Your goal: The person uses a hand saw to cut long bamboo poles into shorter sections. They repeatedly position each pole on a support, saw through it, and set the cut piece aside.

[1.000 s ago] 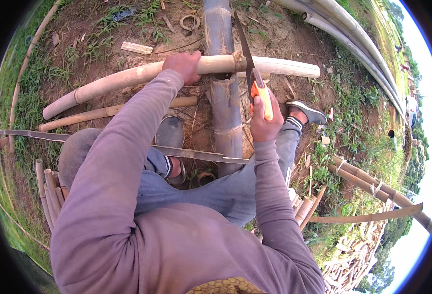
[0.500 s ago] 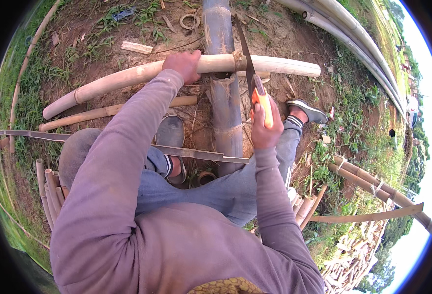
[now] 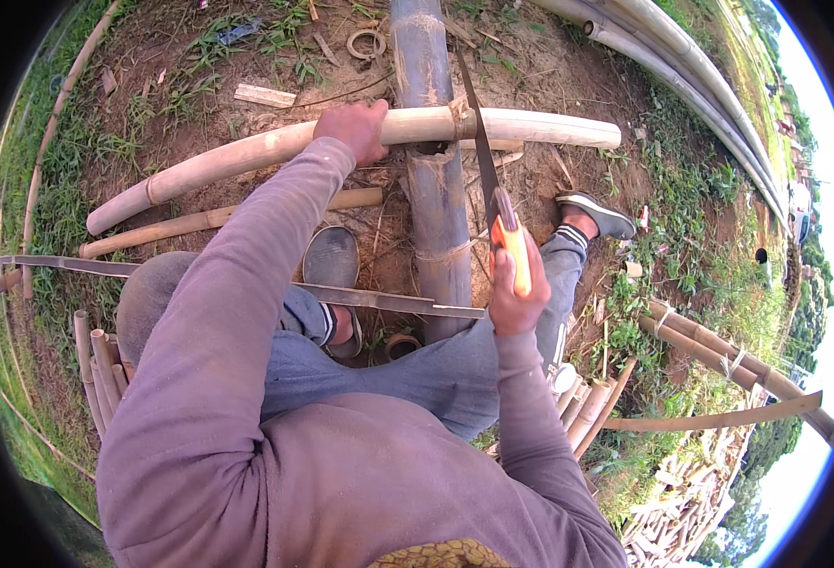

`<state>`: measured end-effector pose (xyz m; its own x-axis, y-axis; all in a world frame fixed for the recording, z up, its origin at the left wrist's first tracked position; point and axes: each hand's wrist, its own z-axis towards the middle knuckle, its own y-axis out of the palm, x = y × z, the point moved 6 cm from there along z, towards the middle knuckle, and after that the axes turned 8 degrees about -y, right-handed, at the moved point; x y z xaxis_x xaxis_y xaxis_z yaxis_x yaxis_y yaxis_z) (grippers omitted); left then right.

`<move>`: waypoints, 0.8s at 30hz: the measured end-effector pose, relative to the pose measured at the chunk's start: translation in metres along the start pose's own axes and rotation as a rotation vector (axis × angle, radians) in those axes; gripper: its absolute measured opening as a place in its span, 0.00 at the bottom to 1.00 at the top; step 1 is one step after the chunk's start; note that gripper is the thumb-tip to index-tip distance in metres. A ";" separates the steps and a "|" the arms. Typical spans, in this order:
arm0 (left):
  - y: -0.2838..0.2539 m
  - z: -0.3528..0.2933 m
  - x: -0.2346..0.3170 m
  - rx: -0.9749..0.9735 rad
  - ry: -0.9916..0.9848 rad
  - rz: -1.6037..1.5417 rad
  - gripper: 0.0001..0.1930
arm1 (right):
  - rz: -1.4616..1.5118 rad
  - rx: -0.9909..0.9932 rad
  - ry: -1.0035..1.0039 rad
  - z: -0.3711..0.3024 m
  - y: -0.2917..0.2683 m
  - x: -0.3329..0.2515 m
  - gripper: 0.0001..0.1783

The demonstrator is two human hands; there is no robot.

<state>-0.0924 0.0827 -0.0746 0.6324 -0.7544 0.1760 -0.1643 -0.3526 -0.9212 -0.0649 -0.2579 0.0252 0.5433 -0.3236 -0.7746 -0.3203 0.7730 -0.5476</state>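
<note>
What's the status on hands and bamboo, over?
Left hand gripping pale bamboo pole. Right hand holding orange-handled saw across pole. Possible snag: thick grey pole underneath, just left of saw.

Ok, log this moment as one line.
left hand: gripping bamboo pole | right hand: holding orange-handled saw | orange-handled saw: across bamboo pole | bamboo pole: crossing thick grey tube

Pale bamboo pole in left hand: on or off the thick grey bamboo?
On: the pale bamboo pole lies crosswise over the thick grey bamboo, ends jutting past both sides; the left hand grips it.
</note>
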 end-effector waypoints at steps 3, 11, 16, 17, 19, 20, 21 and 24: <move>-0.003 0.004 0.009 0.027 0.018 -0.007 0.30 | 0.093 0.035 0.078 0.090 0.043 0.020 0.24; -0.001 -0.001 -0.007 -0.028 -0.041 0.011 0.32 | 0.064 -0.015 0.025 -0.100 -0.061 -0.042 0.26; 0.004 0.001 0.003 0.027 0.005 0.008 0.29 | 0.104 0.061 0.047 0.003 0.010 0.021 0.24; 0.001 0.004 0.009 0.048 0.021 0.004 0.29 | 0.122 0.079 0.063 0.050 0.033 0.035 0.23; -0.001 0.007 0.009 0.056 0.023 0.010 0.29 | 0.050 0.066 -0.002 0.098 0.052 0.017 0.23; -0.002 0.000 0.011 0.047 0.022 0.010 0.29 | 0.015 0.079 -0.035 0.093 0.055 0.016 0.23; -0.008 -0.002 0.007 -0.009 -0.008 -0.006 0.29 | -0.022 0.094 -0.067 0.084 0.052 0.017 0.24; -0.004 -0.002 -0.007 0.030 -0.017 -0.002 0.29 | 0.047 0.035 0.068 -0.019 -0.002 -0.002 0.26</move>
<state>-0.0978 0.0887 -0.0711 0.6453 -0.7442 0.1726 -0.1405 -0.3376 -0.9307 -0.0803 -0.2688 0.0217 0.4743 -0.3221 -0.8193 -0.3161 0.8063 -0.5000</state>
